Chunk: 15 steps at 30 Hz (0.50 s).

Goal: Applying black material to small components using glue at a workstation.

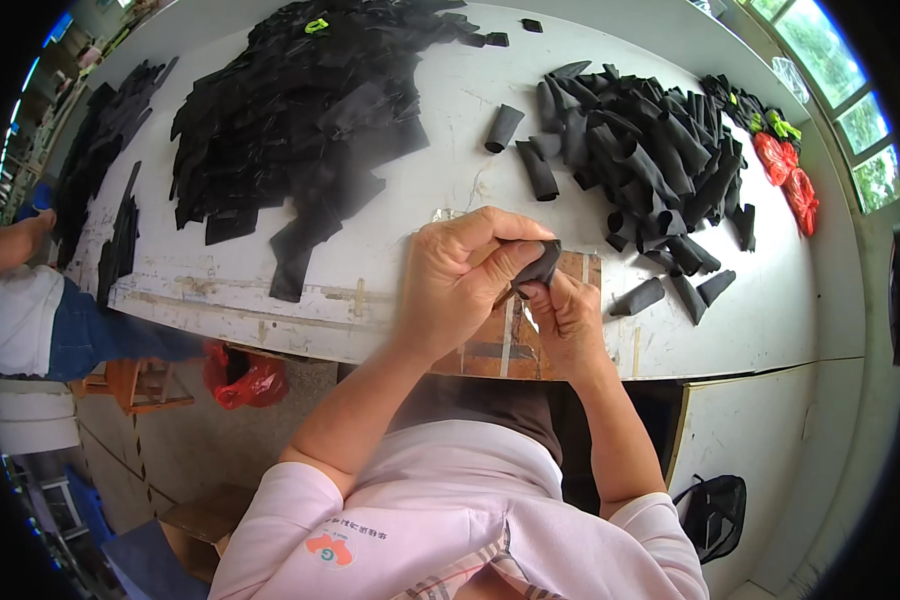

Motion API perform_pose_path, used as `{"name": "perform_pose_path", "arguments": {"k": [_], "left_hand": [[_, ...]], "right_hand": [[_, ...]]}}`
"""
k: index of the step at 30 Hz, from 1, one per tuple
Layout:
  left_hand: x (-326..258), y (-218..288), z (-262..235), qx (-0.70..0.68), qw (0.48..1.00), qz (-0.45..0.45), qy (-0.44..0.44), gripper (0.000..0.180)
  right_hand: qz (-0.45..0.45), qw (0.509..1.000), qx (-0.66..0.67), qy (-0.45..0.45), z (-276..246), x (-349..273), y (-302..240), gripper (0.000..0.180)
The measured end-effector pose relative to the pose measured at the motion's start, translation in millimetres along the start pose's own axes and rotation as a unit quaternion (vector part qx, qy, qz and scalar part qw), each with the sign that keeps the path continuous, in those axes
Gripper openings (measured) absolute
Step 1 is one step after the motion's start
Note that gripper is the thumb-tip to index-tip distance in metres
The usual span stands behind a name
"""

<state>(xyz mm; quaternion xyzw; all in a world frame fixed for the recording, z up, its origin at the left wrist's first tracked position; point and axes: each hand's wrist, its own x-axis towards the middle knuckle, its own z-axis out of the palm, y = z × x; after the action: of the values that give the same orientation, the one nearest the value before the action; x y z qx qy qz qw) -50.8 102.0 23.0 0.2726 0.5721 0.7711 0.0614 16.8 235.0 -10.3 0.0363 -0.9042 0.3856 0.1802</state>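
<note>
Both of my hands are closed on one small black fabric piece (541, 266) above the front edge of the white table. My left hand (457, 272) pinches its upper left part between thumb and fingers. From below and to the right, my right hand (571, 318) grips the lower edge of the same piece. My fingers partly hide its shape. To the left lies a broad heap of flat black fabric pieces (300, 120). On the right is a pile of black fabric tubes (650, 150), with a few loose tubes (504, 129) beside it.
Under my hands, a brown taped board (490, 350) lies at the table edge. Red plastic bags (790, 180) sit at the far right, and another red bag (245, 377) hangs below the table. Another person's arm (15, 243) reaches toward black strips at the left.
</note>
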Motion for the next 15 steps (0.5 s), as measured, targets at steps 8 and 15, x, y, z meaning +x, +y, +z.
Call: {"name": "perform_pose_path", "arguments": {"k": [8, 15], "left_hand": [[-7.5, 0.3, -5.4, 0.015, 0.999, 0.007, 0.036, 0.009], [-3.5, -8.6, -2.7, 0.094, 0.990, 0.108, 0.014, 0.009]], "right_hand": [[-0.049, 0.998, -0.009, -0.034, 0.0, 3.3, -2.7, 0.019], [-0.035, 0.999, -0.010, -0.038, -2.4, 7.4, -6.4, 0.007]]}}
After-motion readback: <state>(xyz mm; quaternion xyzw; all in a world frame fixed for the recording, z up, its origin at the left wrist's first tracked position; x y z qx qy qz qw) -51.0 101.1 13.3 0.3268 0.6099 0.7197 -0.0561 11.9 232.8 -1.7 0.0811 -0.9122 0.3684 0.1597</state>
